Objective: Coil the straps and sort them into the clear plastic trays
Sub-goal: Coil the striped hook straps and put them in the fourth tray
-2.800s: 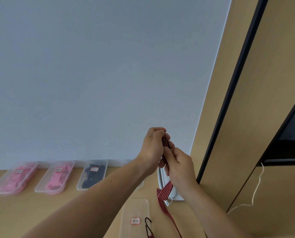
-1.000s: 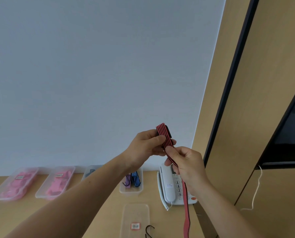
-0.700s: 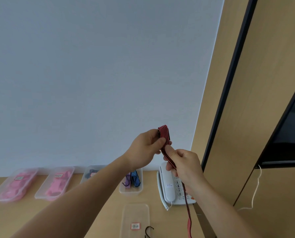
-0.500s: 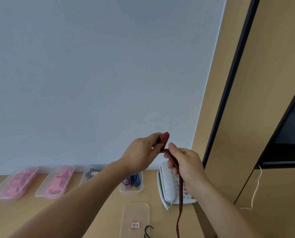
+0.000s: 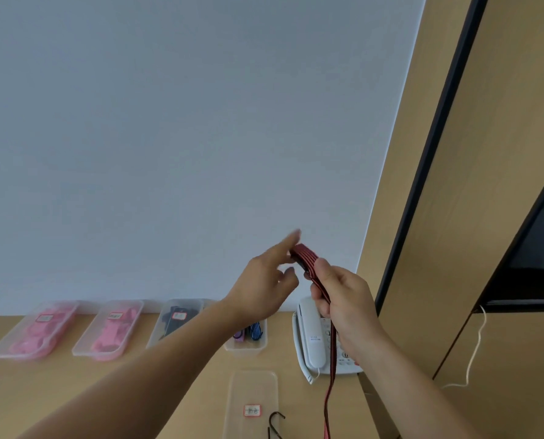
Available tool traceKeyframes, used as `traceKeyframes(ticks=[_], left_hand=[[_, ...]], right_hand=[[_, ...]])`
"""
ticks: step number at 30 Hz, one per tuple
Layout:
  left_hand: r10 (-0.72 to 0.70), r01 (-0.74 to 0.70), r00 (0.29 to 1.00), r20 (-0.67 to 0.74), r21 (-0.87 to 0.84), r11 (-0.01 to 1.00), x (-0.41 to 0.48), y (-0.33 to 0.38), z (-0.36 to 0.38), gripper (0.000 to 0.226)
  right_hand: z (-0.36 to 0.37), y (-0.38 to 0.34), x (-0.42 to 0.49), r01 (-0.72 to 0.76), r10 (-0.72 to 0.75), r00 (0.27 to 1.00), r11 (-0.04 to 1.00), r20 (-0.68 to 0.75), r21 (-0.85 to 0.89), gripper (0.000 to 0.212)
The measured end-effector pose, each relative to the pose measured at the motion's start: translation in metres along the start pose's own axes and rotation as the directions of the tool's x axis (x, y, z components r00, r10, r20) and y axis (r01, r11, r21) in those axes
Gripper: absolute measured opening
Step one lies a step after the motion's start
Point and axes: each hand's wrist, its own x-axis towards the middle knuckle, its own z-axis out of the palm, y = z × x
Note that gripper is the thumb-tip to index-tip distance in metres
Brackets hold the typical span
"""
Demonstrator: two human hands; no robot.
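No longer left hand [image 5: 264, 289] round strap [image 5: 307, 259]

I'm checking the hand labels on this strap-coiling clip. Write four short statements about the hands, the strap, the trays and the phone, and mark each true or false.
1. The right hand grips the red-and-black striped strap. True.
2. The left hand clamps that strap in a fist. False: its fingers are spread and the forefinger is straight.
3. The strap's tail lies inside the near clear plastic tray with the red-edged label. False: it hangs beside that tray, in front of the white corded telephone.
4. The two leftmost clear plastic trays hold pink items. True.
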Motion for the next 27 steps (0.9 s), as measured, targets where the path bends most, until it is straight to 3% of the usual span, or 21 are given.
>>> traceKeyframes(ticks=[2,3,7,11,19,27], left_hand=[[-0.322,0.348,0.937,0.133,-0.385,0.855,0.005,0.012,-0.003,0.063],[-0.372,0.423,0.906,0.201,-0.467,0.776,0.009,0.015,-0.004,0.059],[-0.29,0.361,0.932,0.216,-0.603,0.711,0.011,0.031,-0.007,0.049],[-0.266,0.319,0.948,0.177,-0.567,0.76,0.011,0.036,-0.006,0.04],[-0.287,0.295,0.951,0.117,-0.626,0.722,0.01,0.033,-0.007,0.037],[-0.232,0.206,0.973,-0.015,-0.406,0.89,0.008,0.028,-0.009,0.023]], right_hand=[[-0.001,-0.001,0.0,0.052,-0.052,0.999,0.998,0.009,-0.024,0.032],[-0.001,-0.002,0.0,0.071,-0.07,0.997,0.997,0.014,-0.041,0.03],[0.002,-0.003,0.0,0.123,-0.121,0.992,0.986,0.026,-0.113,0.034],[0.0,-0.009,0.003,0.151,-0.15,0.988,0.973,0.022,-0.175,0.041],[0.002,-0.003,0.003,0.073,-0.079,0.997,0.974,-0.023,-0.214,0.047],[0.009,0.003,0.006,-0.013,0.012,1.0,0.981,-0.005,-0.192,0.046]])
